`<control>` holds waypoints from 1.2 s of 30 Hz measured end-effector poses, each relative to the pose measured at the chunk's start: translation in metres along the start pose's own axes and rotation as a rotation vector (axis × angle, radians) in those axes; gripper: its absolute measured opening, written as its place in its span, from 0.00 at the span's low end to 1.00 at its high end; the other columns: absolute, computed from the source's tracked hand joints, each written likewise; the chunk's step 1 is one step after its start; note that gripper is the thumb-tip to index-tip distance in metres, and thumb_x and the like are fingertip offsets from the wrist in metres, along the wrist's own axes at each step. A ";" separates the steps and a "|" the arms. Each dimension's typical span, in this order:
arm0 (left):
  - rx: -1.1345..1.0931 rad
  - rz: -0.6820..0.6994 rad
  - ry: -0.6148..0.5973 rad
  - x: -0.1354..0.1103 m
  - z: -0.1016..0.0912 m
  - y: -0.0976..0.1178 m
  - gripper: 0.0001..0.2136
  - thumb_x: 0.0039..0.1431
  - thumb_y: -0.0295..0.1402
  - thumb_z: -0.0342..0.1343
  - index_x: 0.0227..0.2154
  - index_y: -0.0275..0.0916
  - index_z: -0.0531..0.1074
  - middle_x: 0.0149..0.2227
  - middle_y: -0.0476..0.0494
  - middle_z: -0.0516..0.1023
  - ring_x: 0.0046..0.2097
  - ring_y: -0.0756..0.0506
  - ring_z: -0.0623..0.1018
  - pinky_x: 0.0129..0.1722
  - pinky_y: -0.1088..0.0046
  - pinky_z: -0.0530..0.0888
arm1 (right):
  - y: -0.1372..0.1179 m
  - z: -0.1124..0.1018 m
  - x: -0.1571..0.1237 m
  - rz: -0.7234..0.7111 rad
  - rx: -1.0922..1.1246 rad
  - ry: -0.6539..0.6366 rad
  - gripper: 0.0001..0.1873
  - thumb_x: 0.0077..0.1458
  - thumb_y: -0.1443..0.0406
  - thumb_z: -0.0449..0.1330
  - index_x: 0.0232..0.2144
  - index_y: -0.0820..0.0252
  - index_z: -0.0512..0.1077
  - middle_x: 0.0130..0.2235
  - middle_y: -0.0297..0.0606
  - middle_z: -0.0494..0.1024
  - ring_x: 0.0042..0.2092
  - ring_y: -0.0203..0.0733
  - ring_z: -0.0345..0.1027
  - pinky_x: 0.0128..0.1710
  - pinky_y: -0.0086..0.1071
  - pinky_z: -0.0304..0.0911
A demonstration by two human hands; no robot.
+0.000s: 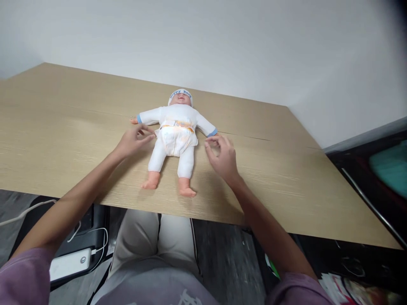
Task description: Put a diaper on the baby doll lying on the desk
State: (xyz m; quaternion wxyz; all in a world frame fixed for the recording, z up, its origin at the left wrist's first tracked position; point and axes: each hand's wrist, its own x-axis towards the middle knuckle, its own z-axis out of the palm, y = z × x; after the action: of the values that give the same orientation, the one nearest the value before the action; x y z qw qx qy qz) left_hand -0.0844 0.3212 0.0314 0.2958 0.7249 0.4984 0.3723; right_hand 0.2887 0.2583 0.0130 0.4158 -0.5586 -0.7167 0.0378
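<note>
A baby doll (176, 137) in a white suit, white cap and a diaper lies on its back on the wooden table (63, 123), head toward the wall. My left hand (133, 142) hovers at the doll's left side by the diaper, fingers loosely curled and apart, holding nothing. My right hand (222, 156) is at the doll's other side beside its sleeve cuff, fingers bent and spread, holding nothing. Neither hand clearly touches the doll.
A white wall (203, 42) runs behind the table. Below the near table edge are my legs (152, 254), a white power bank with cables (68, 262) on the left floor, and dark furniture with a metal bar (369, 199) at the right.
</note>
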 end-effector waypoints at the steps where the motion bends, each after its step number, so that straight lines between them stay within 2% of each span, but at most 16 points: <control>1: 0.131 0.026 0.057 0.013 -0.002 -0.005 0.23 0.64 0.51 0.67 0.52 0.38 0.81 0.59 0.32 0.83 0.59 0.32 0.78 0.66 0.53 0.70 | 0.012 0.002 0.012 0.000 -0.040 0.019 0.14 0.72 0.55 0.60 0.52 0.53 0.79 0.52 0.47 0.83 0.52 0.58 0.74 0.64 0.56 0.68; 3: 0.363 0.029 0.124 0.041 -0.002 -0.015 0.28 0.63 0.49 0.68 0.59 0.36 0.77 0.65 0.26 0.78 0.66 0.27 0.72 0.71 0.48 0.64 | 0.035 0.012 0.038 0.025 -0.126 0.020 0.21 0.70 0.54 0.62 0.59 0.56 0.76 0.59 0.53 0.80 0.60 0.63 0.71 0.67 0.59 0.65; 5: 0.505 -0.015 0.119 0.067 0.003 -0.022 0.35 0.61 0.48 0.69 0.66 0.33 0.72 0.70 0.20 0.71 0.72 0.22 0.65 0.72 0.45 0.59 | 0.055 0.027 0.063 0.066 -0.195 -0.008 0.30 0.68 0.50 0.64 0.65 0.59 0.72 0.66 0.59 0.76 0.66 0.66 0.66 0.70 0.61 0.62; 7: 0.577 -0.072 0.083 0.087 0.012 -0.026 0.38 0.62 0.49 0.68 0.68 0.30 0.69 0.71 0.16 0.69 0.73 0.19 0.62 0.72 0.44 0.58 | 0.068 0.045 0.084 0.101 -0.224 -0.062 0.35 0.67 0.46 0.64 0.66 0.62 0.71 0.68 0.63 0.74 0.67 0.68 0.64 0.70 0.63 0.62; 9: 0.625 -0.136 0.072 0.099 0.024 -0.025 0.35 0.66 0.49 0.63 0.66 0.26 0.70 0.69 0.13 0.72 0.72 0.17 0.63 0.71 0.42 0.57 | 0.074 0.063 0.099 0.127 -0.225 -0.117 0.33 0.68 0.46 0.63 0.62 0.63 0.73 0.64 0.63 0.78 0.64 0.68 0.67 0.68 0.63 0.64; 13: 0.633 -0.217 0.106 0.100 0.042 -0.015 0.28 0.70 0.47 0.57 0.60 0.26 0.74 0.61 0.13 0.79 0.67 0.17 0.70 0.69 0.40 0.58 | 0.066 0.084 0.108 0.212 -0.200 -0.112 0.20 0.69 0.53 0.62 0.53 0.61 0.76 0.55 0.61 0.84 0.56 0.66 0.74 0.61 0.60 0.70; 16: 0.551 -0.262 0.111 0.077 0.040 -0.001 0.25 0.67 0.50 0.62 0.54 0.31 0.77 0.53 0.18 0.82 0.62 0.18 0.74 0.66 0.43 0.63 | 0.053 0.075 0.102 0.249 -0.165 -0.086 0.16 0.67 0.56 0.62 0.51 0.58 0.76 0.55 0.58 0.85 0.55 0.66 0.77 0.58 0.57 0.72; 18: 0.482 -0.272 0.121 0.046 0.031 0.014 0.26 0.64 0.53 0.66 0.50 0.34 0.78 0.47 0.23 0.83 0.59 0.19 0.76 0.61 0.47 0.67 | 0.041 0.056 0.090 0.231 -0.126 -0.098 0.16 0.66 0.56 0.63 0.51 0.57 0.77 0.54 0.55 0.86 0.55 0.66 0.78 0.56 0.56 0.73; 21: 0.446 -0.247 0.094 -0.028 0.015 0.047 0.29 0.63 0.61 0.65 0.48 0.37 0.77 0.40 0.30 0.81 0.53 0.23 0.79 0.55 0.49 0.69 | 0.016 0.010 0.061 0.147 -0.050 -0.164 0.17 0.66 0.55 0.63 0.52 0.55 0.78 0.53 0.50 0.87 0.53 0.64 0.79 0.54 0.54 0.73; 24: 0.545 -0.244 -0.064 -0.127 0.007 0.079 0.28 0.67 0.63 0.55 0.52 0.43 0.75 0.43 0.32 0.82 0.49 0.23 0.80 0.52 0.47 0.70 | -0.018 -0.042 0.015 0.037 0.017 -0.249 0.17 0.67 0.55 0.64 0.54 0.54 0.78 0.53 0.48 0.87 0.53 0.62 0.80 0.54 0.52 0.73; 28: 0.553 -0.322 -0.308 -0.263 0.015 0.100 0.24 0.62 0.56 0.57 0.52 0.45 0.73 0.43 0.34 0.84 0.47 0.23 0.82 0.49 0.48 0.73 | -0.074 -0.095 -0.060 -0.021 0.062 -0.379 0.16 0.65 0.56 0.68 0.53 0.50 0.80 0.54 0.43 0.87 0.56 0.62 0.79 0.60 0.55 0.72; 30: 0.551 -0.358 -0.411 -0.320 0.022 0.101 0.19 0.60 0.52 0.57 0.47 0.46 0.73 0.42 0.35 0.85 0.45 0.24 0.82 0.48 0.49 0.73 | -0.097 -0.112 -0.098 -0.009 0.092 -0.461 0.15 0.65 0.59 0.68 0.54 0.46 0.80 0.55 0.40 0.88 0.58 0.60 0.79 0.62 0.55 0.72; 32: 0.545 -0.396 -0.481 -0.366 0.029 0.099 0.14 0.60 0.48 0.58 0.44 0.48 0.73 0.43 0.37 0.86 0.46 0.25 0.83 0.48 0.50 0.74 | -0.115 -0.121 -0.132 0.022 0.104 -0.523 0.17 0.64 0.63 0.67 0.54 0.45 0.81 0.55 0.38 0.88 0.58 0.59 0.80 0.62 0.54 0.71; 34: 0.549 -0.424 -0.534 -0.398 0.033 0.097 0.13 0.60 0.45 0.57 0.45 0.47 0.72 0.44 0.37 0.86 0.48 0.25 0.84 0.49 0.50 0.74 | -0.126 -0.123 -0.161 0.054 0.110 -0.569 0.19 0.63 0.66 0.67 0.55 0.45 0.81 0.56 0.37 0.88 0.58 0.59 0.80 0.62 0.54 0.71; 36: 0.569 -0.448 -0.564 -0.418 0.034 0.097 0.14 0.61 0.43 0.56 0.47 0.46 0.72 0.46 0.35 0.87 0.48 0.25 0.85 0.49 0.50 0.74 | -0.133 -0.118 -0.184 0.071 0.127 -0.603 0.20 0.63 0.67 0.67 0.56 0.45 0.80 0.57 0.37 0.87 0.59 0.58 0.79 0.62 0.53 0.70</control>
State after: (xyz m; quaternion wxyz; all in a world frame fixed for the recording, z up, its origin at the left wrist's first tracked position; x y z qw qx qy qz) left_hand -0.1014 -0.1064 -0.0121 0.2824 0.7245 0.6255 -0.0642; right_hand 0.2677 0.0068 0.0568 0.2169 -0.5198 -0.7839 0.2612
